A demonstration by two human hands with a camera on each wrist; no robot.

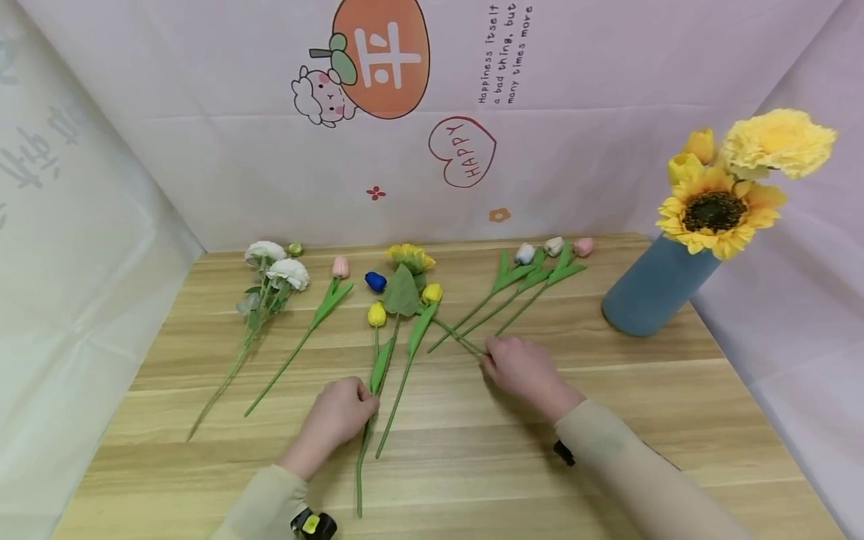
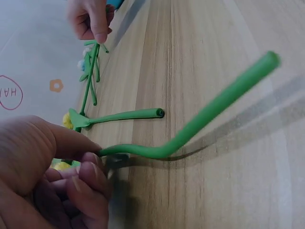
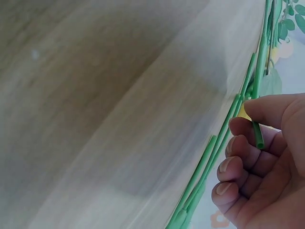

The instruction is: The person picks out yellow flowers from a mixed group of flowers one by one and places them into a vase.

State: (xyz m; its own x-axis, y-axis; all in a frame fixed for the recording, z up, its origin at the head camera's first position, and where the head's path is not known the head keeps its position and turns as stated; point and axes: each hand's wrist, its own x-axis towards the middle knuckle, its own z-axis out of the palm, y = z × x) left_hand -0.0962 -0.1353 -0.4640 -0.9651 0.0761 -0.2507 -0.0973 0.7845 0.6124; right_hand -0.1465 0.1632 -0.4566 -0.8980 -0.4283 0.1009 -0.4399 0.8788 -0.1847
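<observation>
In the head view, my left hand [image 1: 340, 409] pinches the green stem of a sunflower [image 1: 410, 257], whose head lies toward the back of the table. The left wrist view shows the stem's bent lower end [image 2: 214, 107] sticking out past the fingertips. My right hand [image 1: 523, 371] holds the end of another stem [image 3: 259, 136] between thumb and forefinger. That stem runs left under the sunflower's leaf [image 1: 401, 292], toward a blue tulip [image 1: 375, 282]; the leaf hides where they join. Two yellow tulips [image 1: 376, 313] lie on either side of the sunflower.
White flowers [image 1: 289, 274] and a pink tulip [image 1: 340, 267] lie at the left. Pale blue, white and pink tulips [image 1: 553, 246] lie behind my right hand. A blue vase [image 1: 655, 289] holding yellow flowers [image 1: 715, 212] stands at the back right of the wooden table [image 1: 472, 480].
</observation>
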